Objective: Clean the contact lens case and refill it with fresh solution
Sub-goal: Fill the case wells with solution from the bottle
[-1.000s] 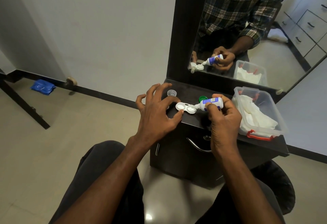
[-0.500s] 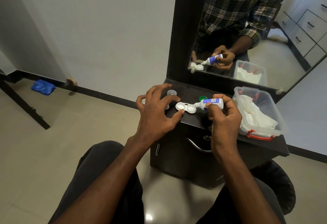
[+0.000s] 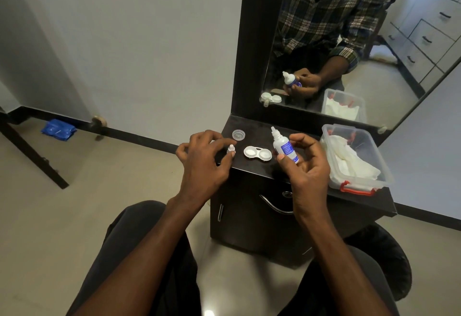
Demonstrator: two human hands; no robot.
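Observation:
The white contact lens case (image 3: pixel 257 153) lies open on the dark cabinet top (image 3: pixel 254 126), both wells facing up. My right hand (image 3: pixel 305 166) grips a small white solution bottle (image 3: pixel 284 146) with a blue label. The bottle stands nearly upright just right of the case, its nozzle uncapped and pointing up. My left hand (image 3: pixel 204 163) is left of the case, with thumb and forefinger pinching a small white bottle cap (image 3: pixel 231 150) at the cabinet's edge. A clear round lid (image 3: pixel 238 134) lies behind the cap.
A clear plastic box (image 3: pixel 384 166) with red latches holds white tissue at the right of the cabinet top. A mirror (image 3: pixel 349 41) stands behind and reflects the scene. A drawer handle (image 3: pixel 272 205) is on the cabinet front. My knees are below.
My right hand has lifted the bottle from its tilted pour over the case to nearly upright. My left hand left the case and moved left to the small cap.

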